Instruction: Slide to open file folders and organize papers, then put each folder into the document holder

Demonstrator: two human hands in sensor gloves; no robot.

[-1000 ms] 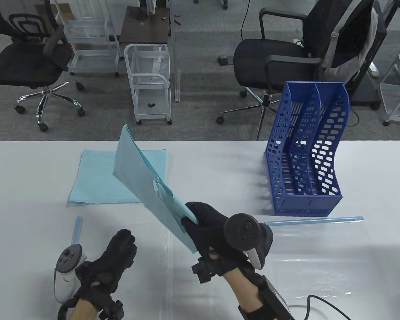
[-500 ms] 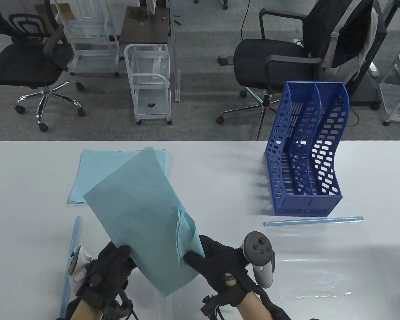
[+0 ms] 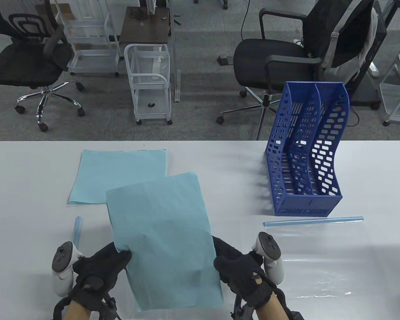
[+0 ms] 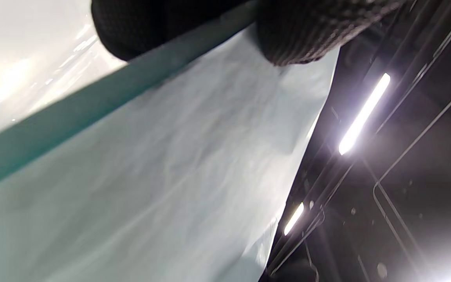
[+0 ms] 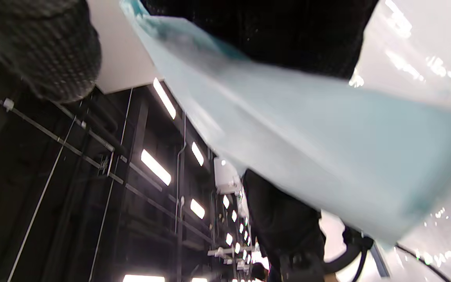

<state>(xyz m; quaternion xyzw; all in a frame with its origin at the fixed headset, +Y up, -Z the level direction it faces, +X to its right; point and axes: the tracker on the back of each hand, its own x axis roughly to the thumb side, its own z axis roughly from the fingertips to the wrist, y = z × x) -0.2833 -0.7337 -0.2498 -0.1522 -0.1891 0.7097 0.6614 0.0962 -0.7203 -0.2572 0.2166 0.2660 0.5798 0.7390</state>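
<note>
Gloved left hand [image 3: 98,266] and right hand [image 3: 243,271] each pinch a side edge of the light-blue paper sheets [image 3: 165,240] above the white table [image 3: 220,173]

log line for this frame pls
phase: organizing papers | left hand: grips paper stack left edge | right hand: grips stack right edge | document holder: empty

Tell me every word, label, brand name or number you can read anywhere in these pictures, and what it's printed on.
No text can be read in any view.
Blue document holder: raised marks along its front base, too small to read.
Light blue papers held in both hands: blank on the side that shows.
Paper stack on the table: no print visible.
Hand trackers: only buttons, no legible brand.
</note>
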